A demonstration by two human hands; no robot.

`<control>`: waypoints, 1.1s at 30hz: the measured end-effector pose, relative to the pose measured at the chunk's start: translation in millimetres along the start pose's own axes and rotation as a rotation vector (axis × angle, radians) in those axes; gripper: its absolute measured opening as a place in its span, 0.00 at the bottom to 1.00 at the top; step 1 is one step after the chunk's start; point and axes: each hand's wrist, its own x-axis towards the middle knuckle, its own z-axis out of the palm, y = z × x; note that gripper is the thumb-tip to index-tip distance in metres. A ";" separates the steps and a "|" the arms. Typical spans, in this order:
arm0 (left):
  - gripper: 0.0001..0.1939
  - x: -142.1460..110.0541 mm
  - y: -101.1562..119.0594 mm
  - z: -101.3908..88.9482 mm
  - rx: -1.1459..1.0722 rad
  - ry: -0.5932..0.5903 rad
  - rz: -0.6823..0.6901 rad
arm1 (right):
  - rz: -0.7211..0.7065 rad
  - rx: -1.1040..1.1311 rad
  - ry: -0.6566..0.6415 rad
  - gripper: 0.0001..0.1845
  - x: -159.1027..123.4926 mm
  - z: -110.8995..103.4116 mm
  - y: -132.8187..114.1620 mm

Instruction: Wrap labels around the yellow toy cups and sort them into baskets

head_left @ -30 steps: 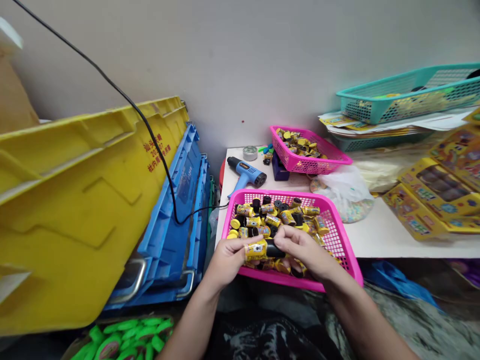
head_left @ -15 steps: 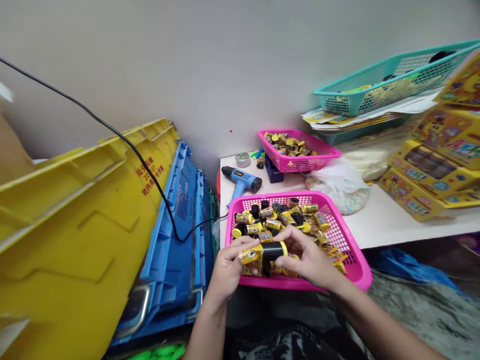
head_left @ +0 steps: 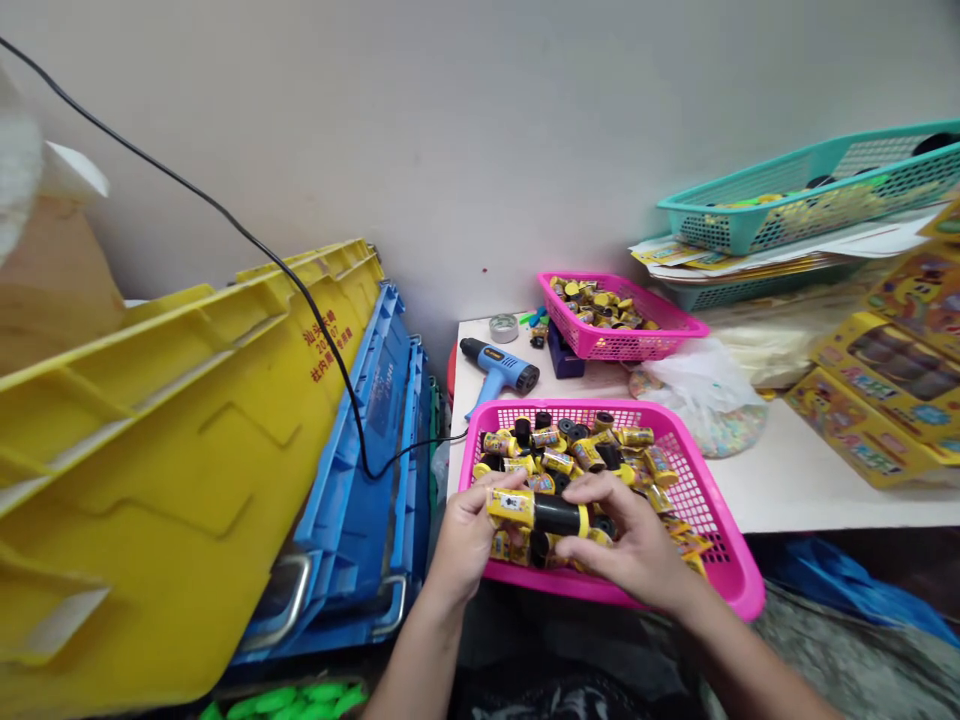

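A labelled yellow-and-black cylinder (head_left: pixel 536 513) is gripped at each end by the closed left hand (head_left: pixel 469 535) and right hand (head_left: pixel 630 545), above a pink mesh basket (head_left: pixel 697 470).

- The yellow-and-black cylinder (head_left: pixel 536 514) is partly covered by the left hand (head_left: pixel 466 540) and right hand (head_left: pixel 637 550); its label print is too small to read.
- Those hands hide part of the pile (head_left: pixel 577 460) in the pink basket (head_left: pixel 720 520).
- The green items (head_left: pixel 285 702) are cut off by the bottom edge, so their kind cannot be told.
- The yellow printed boxes (head_left: pixel 892 400) run off the right edge.
- The contents of the teal basket (head_left: pixel 712 215) are too small to tell.
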 end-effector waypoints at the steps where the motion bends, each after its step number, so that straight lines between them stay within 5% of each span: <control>1: 0.14 0.6 -0.3 -0.2 0.003 0.003 -0.001 | -0.016 -0.013 -0.017 0.17 1.5 -2.0 -0.2; 15: 0.19 -6.0 29.3 -2.2 -0.065 -0.232 -0.072 | -0.159 -0.178 -0.129 0.16 10.2 -5.7 -0.4; 18: 0.16 -6.6 28.1 6.7 0.017 -0.153 -0.041 | -0.133 -0.011 -0.200 0.20 9.7 -2.1 -0.7; 23: 0.14 -6.3 22.1 18.7 -0.010 -0.124 0.041 | 0.269 0.517 -0.223 0.23 9.8 8.3 2.0; 27: 0.14 -7.7 20.5 24.0 0.001 -0.135 0.112 | 0.441 0.936 -0.328 0.26 8.7 16.6 2.2; 33: 0.15 -13.6 21.4 27.4 0.172 -0.146 0.241 | 0.427 1.071 -0.292 0.21 9.9 14.0 2.4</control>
